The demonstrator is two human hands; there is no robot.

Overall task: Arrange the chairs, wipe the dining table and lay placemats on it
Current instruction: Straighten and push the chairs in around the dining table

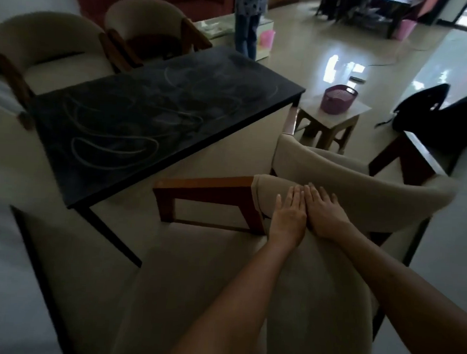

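A dark dining table [154, 113] with pale swirl marks on its top stands left of centre. A beige chair [361, 189] with wooden arms stands at its near right side, its curved back toward me. My left hand [288, 215] and my right hand [325, 211] lie side by side, fingers straight, flat on the top of that chair's back. Two more beige chairs [47, 48] [146, 18] stand on the table's far side.
A small stool [335, 120] carries a purple basket [339, 97] beyond the table's right end. Black bags [441, 117] lie on the shiny floor at right. A person [247, 18] stands behind the table. Another beige chair's edge [4, 143] shows at left.
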